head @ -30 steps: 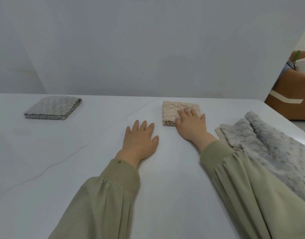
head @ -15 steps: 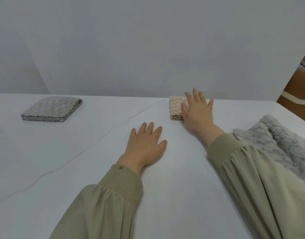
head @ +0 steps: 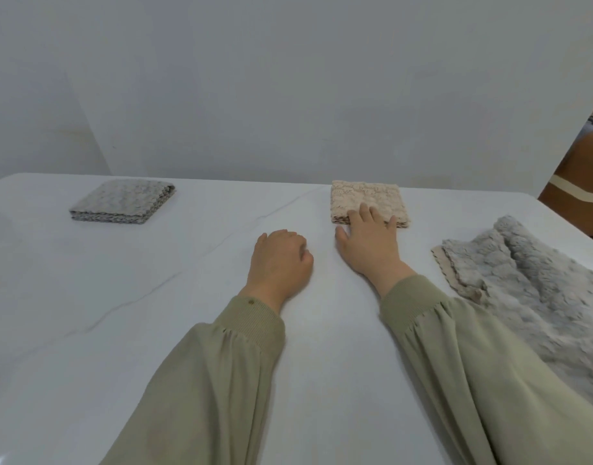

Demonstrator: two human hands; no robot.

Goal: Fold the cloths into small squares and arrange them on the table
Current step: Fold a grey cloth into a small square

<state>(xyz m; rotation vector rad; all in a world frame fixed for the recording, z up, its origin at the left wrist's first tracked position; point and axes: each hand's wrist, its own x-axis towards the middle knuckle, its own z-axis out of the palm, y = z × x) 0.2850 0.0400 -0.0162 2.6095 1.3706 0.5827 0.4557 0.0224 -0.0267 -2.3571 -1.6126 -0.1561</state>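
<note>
**Beige square down, unfolded grey cloth likely next**

Folded beige cloth [head: 367, 201] sits at 12 o'clock, far side of the white table [head: 154, 330]. Right hand [head: 368, 251] lies flat, fingers straight, tips on the cloth's near edge, no pinch. Left hand [head: 278, 260] at its 9, fingers curled, holding nothing. Folded grey cloth [head: 122, 203] at 10. Unfolded grey cloth [head: 529, 283] lies at the right hand's 3, long axis roughly 10-to-4. Right hand is nearer.

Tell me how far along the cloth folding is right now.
Done: one folded grey cloth lies far left on the table. In hand: the right hand has straight fingers on the folded beige cloth, apparently settling it; the left hand rests curled, holding nothing. Left: the unfolded grey cloth at right, with a beige edge beneath.
</note>
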